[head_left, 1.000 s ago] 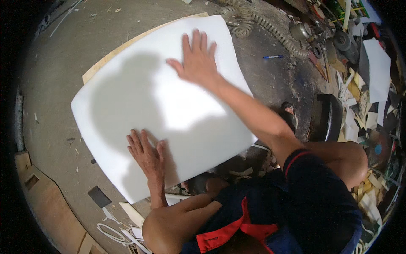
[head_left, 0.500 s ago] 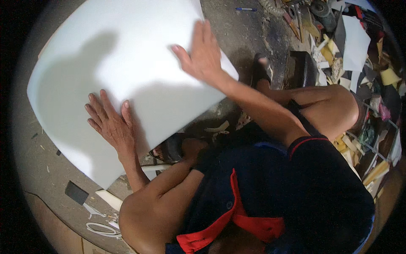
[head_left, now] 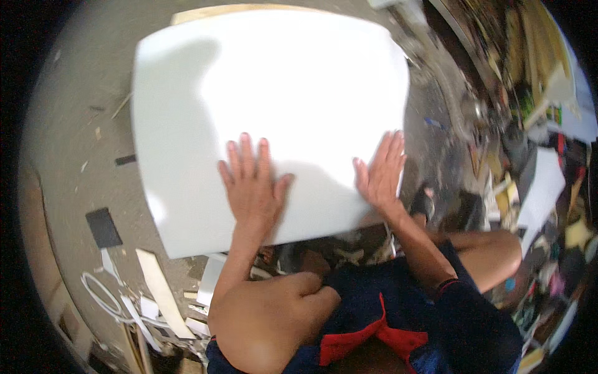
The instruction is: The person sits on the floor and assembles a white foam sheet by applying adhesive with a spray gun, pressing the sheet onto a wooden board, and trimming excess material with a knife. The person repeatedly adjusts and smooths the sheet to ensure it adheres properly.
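A large white sheet (head_left: 299, 93), perhaps foam, lies in front of my knees, its far edge gently curved. My left hand (head_left: 252, 187) rests flat on its near part with the fingers spread. Close to the sheet's right edge, my right hand (head_left: 383, 171) is laid on the surface, fingers stretched out and thumb apart. Neither hand grips anything. Beyond the far edge, a strip of a tan layer (head_left: 249, 9) shows from beneath the white sheet. My shadow falls across the left and near parts.
On the grey floor (head_left: 75, 149) at left lie a dark rectangular scrap (head_left: 104, 227), a long cream strip (head_left: 163, 290) and a white coiled loop (head_left: 99, 296). Heaped offcuts, including a white piece (head_left: 542, 190), cover the right side. A blue pen (head_left: 434, 123) lies right of the sheet.
My view has shifted, and the whole sheet now shows nearly square to me. Both hands still lie flat on it; the right one is now nearer to me, by the right edge.
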### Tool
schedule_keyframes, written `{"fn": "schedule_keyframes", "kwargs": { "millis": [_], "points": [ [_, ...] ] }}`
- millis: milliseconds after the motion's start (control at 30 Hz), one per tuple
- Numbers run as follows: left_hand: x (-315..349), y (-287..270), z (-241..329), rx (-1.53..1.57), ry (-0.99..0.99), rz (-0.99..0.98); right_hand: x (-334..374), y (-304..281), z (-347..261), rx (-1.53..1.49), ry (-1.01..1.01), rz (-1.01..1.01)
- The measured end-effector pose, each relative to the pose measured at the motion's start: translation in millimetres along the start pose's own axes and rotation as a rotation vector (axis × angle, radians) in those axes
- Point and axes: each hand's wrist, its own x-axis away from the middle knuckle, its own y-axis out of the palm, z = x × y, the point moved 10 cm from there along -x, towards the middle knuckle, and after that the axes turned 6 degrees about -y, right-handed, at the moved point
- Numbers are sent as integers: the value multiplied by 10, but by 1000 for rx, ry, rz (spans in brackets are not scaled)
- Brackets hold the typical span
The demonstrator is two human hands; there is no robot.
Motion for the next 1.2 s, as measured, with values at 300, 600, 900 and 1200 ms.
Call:
{"fn": "schedule_keyframes", "kwargs": {
  "millis": [300,600,900,1200],
  "points": [
    [-1724,-339,-421,-128,39,166,-2738,-276,-612,140,-32,40],
    [-2931,-732,-1280,-301,-344,224,-1860,154,-2158,250,-731,-35],
    [-2322,-1139,-1690,-237,-629,681,-1858,178,-2120,293,-737,-55],
    [-817,-511,-1453,-20,-554,410,-1857,228,-2093,335,-849,119]
  ]
}}
